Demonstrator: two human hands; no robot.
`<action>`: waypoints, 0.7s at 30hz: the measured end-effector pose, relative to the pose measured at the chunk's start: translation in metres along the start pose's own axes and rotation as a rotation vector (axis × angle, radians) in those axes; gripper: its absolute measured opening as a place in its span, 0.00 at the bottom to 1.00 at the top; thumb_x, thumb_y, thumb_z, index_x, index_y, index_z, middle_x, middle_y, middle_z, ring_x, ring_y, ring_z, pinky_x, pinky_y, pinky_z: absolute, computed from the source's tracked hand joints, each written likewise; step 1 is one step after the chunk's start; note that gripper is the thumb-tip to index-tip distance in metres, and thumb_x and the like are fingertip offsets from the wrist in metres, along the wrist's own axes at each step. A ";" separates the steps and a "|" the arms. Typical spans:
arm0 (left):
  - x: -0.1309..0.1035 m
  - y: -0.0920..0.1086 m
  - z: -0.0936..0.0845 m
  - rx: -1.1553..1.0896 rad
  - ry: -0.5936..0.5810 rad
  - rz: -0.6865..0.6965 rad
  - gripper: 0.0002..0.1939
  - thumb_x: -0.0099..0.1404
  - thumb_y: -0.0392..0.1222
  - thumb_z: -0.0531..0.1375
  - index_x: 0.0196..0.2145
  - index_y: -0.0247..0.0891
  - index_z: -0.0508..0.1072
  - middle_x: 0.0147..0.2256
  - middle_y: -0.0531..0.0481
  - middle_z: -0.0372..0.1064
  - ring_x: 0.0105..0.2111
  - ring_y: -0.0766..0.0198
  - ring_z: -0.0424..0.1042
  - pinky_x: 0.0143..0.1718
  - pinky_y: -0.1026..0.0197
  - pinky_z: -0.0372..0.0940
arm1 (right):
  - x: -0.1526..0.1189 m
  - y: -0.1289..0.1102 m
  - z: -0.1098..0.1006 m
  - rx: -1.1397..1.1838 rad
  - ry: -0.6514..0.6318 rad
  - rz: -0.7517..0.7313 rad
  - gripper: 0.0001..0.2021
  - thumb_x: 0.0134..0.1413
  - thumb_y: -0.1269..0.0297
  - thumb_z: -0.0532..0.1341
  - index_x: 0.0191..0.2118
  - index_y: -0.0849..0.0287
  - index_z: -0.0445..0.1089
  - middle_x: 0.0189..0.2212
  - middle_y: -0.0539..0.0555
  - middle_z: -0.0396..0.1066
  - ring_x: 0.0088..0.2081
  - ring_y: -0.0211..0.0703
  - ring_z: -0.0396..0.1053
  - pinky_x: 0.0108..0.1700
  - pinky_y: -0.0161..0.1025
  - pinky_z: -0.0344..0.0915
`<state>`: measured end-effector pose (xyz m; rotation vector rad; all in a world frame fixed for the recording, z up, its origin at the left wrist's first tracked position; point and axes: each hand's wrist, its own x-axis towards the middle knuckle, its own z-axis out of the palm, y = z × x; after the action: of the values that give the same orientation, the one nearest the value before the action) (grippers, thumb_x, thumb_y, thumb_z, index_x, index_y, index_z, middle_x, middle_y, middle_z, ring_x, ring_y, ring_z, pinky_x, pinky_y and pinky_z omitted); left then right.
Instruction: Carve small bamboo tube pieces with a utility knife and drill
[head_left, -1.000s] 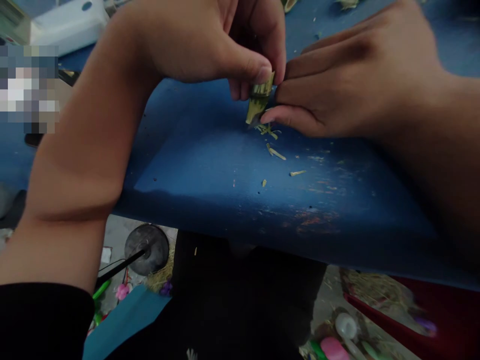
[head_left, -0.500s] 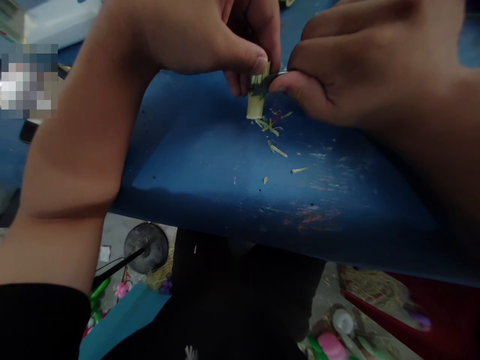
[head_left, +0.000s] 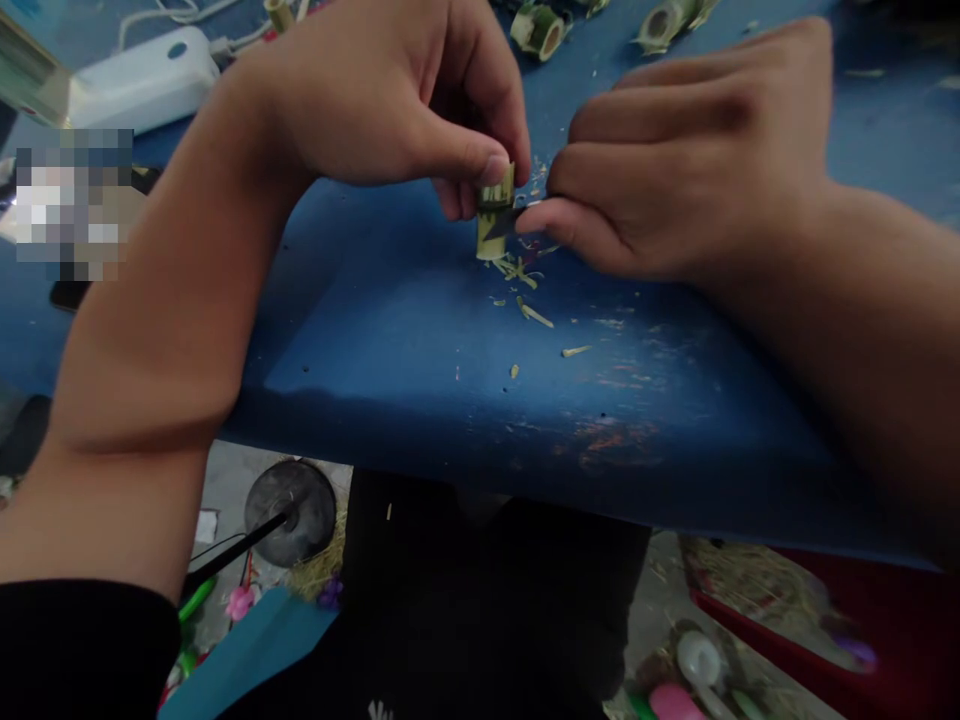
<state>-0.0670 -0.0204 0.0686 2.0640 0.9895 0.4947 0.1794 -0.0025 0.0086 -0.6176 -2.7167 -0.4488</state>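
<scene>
My left hand (head_left: 420, 110) pinches a short piece of bamboo (head_left: 491, 242) by its upper part, between thumb and fingers, and holds it nearly upright over the blue table (head_left: 375, 330). Closed round a small knife (head_left: 500, 222) is my right hand (head_left: 675, 170); the handle is hidden inside the fist. The dark pointed blade lies against the front of the bamboo, below its darker ring. Thin pale shavings (head_left: 517, 270) are scattered just under the piece and toward the table's near edge.
Cut green bamboo pieces (head_left: 540, 32) lie at the back. A white device (head_left: 142, 78) with a cable stands at the back left, near a blurred-out patch. Below the table edge are a round black base (head_left: 291, 512), a teal panel (head_left: 247, 650) and a red chair-like object (head_left: 885, 640).
The view has tilted up, bringing more bamboo pieces into sight. The knife blade has shifted down along the bamboo, its tip now showing. Both hands keep their hold.
</scene>
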 end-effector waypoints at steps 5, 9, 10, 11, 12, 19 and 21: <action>0.004 -0.010 -0.001 -0.034 -0.079 0.053 0.14 0.64 0.17 0.67 0.41 0.30 0.87 0.32 0.47 0.85 0.28 0.70 0.82 0.32 0.75 0.75 | 0.000 -0.001 0.000 -0.032 0.006 0.083 0.33 0.79 0.39 0.38 0.31 0.56 0.62 0.33 0.54 0.69 0.41 0.50 0.77 0.33 0.47 0.45; 0.004 -0.008 0.000 -0.056 -0.076 0.022 0.16 0.64 0.17 0.66 0.42 0.31 0.88 0.31 0.49 0.84 0.29 0.70 0.82 0.32 0.75 0.74 | 0.001 -0.003 -0.001 -0.009 -0.049 0.056 0.39 0.80 0.38 0.33 0.39 0.55 0.75 0.37 0.54 0.76 0.42 0.50 0.78 0.33 0.47 0.44; 0.004 -0.007 -0.001 -0.045 -0.078 0.015 0.17 0.64 0.16 0.65 0.42 0.31 0.88 0.30 0.49 0.84 0.29 0.70 0.82 0.32 0.75 0.74 | 0.001 -0.003 -0.001 -0.005 -0.053 0.040 0.39 0.80 0.37 0.34 0.41 0.54 0.77 0.38 0.54 0.77 0.42 0.49 0.78 0.33 0.46 0.45; 0.003 -0.007 -0.001 -0.031 -0.085 0.016 0.17 0.64 0.17 0.65 0.43 0.30 0.88 0.30 0.50 0.84 0.29 0.71 0.81 0.32 0.75 0.74 | 0.001 -0.003 -0.002 -0.005 -0.055 0.017 0.39 0.80 0.37 0.34 0.43 0.53 0.78 0.39 0.53 0.78 0.42 0.48 0.78 0.33 0.46 0.45; 0.003 -0.007 -0.002 -0.013 -0.089 0.023 0.16 0.65 0.18 0.65 0.43 0.31 0.87 0.31 0.50 0.84 0.29 0.71 0.81 0.32 0.74 0.74 | 0.001 -0.003 -0.002 -0.008 -0.064 -0.012 0.39 0.80 0.36 0.35 0.43 0.52 0.79 0.39 0.53 0.79 0.42 0.47 0.78 0.33 0.45 0.45; 0.004 -0.002 -0.001 0.112 -0.024 0.007 0.12 0.66 0.22 0.69 0.37 0.38 0.87 0.28 0.50 0.83 0.26 0.69 0.81 0.28 0.73 0.74 | 0.001 0.001 -0.003 -0.002 -0.002 -0.181 0.31 0.82 0.42 0.44 0.35 0.54 0.74 0.33 0.51 0.76 0.36 0.44 0.73 0.31 0.45 0.51; 0.002 0.004 0.002 0.128 0.011 -0.041 0.13 0.66 0.18 0.68 0.38 0.33 0.87 0.27 0.51 0.82 0.25 0.71 0.80 0.27 0.73 0.72 | -0.001 0.003 -0.001 0.014 0.113 -0.146 0.29 0.81 0.45 0.48 0.30 0.54 0.68 0.28 0.51 0.69 0.33 0.43 0.67 0.30 0.45 0.49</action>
<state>-0.0621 -0.0213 0.0707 2.1514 1.0932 0.4316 0.1824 -0.0005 0.0096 -0.3795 -2.6642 -0.4846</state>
